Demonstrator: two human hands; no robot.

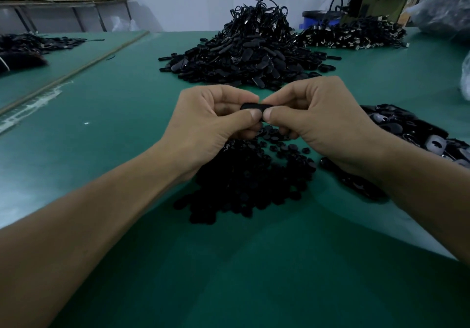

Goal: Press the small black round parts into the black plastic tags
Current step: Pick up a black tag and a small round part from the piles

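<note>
Green table (101, 129) holds a heap of round parts (249, 175) just under the fingers (254, 115). The left hand (203, 124) and right hand (320, 124) pinch one black tag (250, 105) together, seemingly mid-press; next, squeeze until seated.

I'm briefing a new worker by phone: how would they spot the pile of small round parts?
On the green table, look at the near end, below the left hand and right hand. The low heap there is it: tiny flat discs, unlike the tall pile of oblong tags beyond.
</note>
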